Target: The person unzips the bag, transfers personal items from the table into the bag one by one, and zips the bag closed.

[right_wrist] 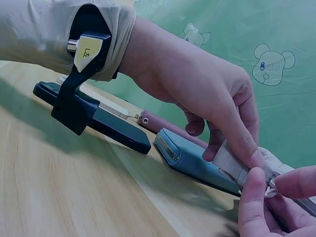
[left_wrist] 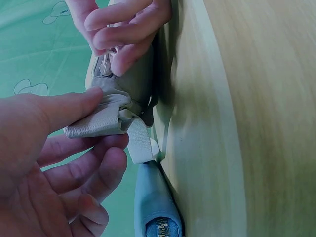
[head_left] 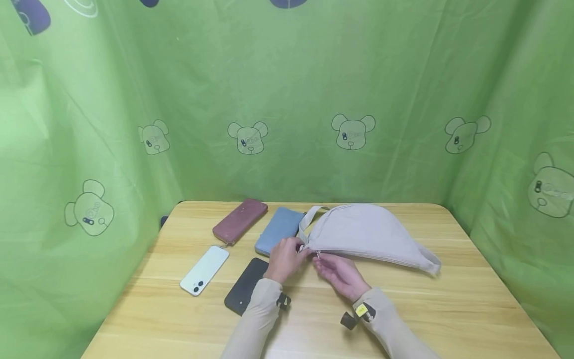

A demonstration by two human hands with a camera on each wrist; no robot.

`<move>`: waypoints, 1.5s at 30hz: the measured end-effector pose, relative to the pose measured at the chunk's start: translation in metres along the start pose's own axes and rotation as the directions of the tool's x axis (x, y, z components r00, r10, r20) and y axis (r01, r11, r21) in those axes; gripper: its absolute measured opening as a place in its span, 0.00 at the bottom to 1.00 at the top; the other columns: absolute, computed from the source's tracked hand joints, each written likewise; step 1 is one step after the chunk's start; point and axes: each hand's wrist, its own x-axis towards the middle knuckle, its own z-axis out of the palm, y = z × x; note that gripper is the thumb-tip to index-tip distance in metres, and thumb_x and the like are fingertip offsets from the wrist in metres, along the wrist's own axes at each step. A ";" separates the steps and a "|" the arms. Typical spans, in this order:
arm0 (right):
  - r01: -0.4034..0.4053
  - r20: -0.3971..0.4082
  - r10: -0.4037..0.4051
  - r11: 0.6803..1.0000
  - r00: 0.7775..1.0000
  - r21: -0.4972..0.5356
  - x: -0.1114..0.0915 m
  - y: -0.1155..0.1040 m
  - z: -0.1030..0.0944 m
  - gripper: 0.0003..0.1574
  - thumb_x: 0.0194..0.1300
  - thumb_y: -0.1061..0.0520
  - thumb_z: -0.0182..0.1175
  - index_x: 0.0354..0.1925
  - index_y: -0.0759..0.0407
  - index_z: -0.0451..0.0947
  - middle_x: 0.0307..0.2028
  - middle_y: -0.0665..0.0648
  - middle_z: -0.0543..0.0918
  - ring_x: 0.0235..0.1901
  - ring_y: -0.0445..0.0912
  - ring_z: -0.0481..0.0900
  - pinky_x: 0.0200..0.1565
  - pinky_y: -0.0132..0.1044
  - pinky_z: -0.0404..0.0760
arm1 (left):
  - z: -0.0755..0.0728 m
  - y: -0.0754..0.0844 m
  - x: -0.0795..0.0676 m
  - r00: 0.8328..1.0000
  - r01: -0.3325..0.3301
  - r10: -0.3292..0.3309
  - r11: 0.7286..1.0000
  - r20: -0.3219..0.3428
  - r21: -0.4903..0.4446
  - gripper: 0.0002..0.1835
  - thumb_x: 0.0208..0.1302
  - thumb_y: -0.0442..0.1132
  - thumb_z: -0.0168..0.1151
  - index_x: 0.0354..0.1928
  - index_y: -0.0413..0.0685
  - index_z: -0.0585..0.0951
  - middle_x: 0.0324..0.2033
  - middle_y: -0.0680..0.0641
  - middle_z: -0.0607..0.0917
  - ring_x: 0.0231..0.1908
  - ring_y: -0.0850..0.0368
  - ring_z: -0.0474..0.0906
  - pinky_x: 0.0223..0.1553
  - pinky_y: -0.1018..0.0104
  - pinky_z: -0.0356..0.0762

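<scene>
A pale grey belt bag (head_left: 367,232) lies on the table with its zipper along the near edge. My left hand (head_left: 286,258) pinches the bag's left end between thumb and fingers, where the webbing strap (left_wrist: 96,123) joins it. Close to its right, my right hand (head_left: 341,274) pinches the zipper pull (left_wrist: 105,65) at that same end of the zipper. In the right wrist view the fingertips of both hands sit side by side at the pull. Just behind my left hand lies a blue zip wallet (head_left: 280,229), partly overlapped by the strap.
A dark red wallet (head_left: 239,221) lies at the back left of the wooden table (head_left: 448,319). Nearer are a white phone (head_left: 206,269) and a black phone (head_left: 245,286), the latter partly under my left forearm. Green curtains (head_left: 287,169) surround the table's back and sides.
</scene>
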 end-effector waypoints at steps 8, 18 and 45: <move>0.018 -0.018 -0.018 1.000 1.000 -0.009 -0.001 0.000 0.001 0.13 0.76 0.62 0.56 0.54 0.64 0.79 0.44 0.54 0.88 0.46 0.42 0.85 0.54 0.31 0.85 | 0.000 -0.001 0.000 1.000 -0.007 0.007 1.000 -0.008 0.005 0.12 0.62 0.54 0.74 0.39 0.55 0.90 0.29 0.55 0.90 0.27 0.64 0.78 0.27 0.71 0.73; 0.020 -0.020 -0.020 1.000 1.000 -0.009 -0.001 0.000 0.001 0.12 0.75 0.63 0.57 0.53 0.63 0.81 0.43 0.53 0.88 0.44 0.42 0.85 0.53 0.30 0.85 | -0.001 0.000 0.000 1.000 0.005 -0.005 1.000 0.001 0.006 0.12 0.63 0.54 0.73 0.39 0.55 0.90 0.28 0.55 0.89 0.27 0.64 0.77 0.27 0.71 0.72; 0.061 -0.063 -0.065 0.996 0.996 -0.062 -0.001 0.002 0.001 0.09 0.72 0.66 0.59 0.43 0.58 0.86 0.39 0.52 0.90 0.39 0.39 0.87 0.45 0.26 0.87 | -0.004 0.001 0.000 1.000 0.015 -0.016 1.000 0.016 0.020 0.11 0.63 0.53 0.73 0.39 0.55 0.90 0.30 0.55 0.90 0.29 0.63 0.79 0.28 0.69 0.73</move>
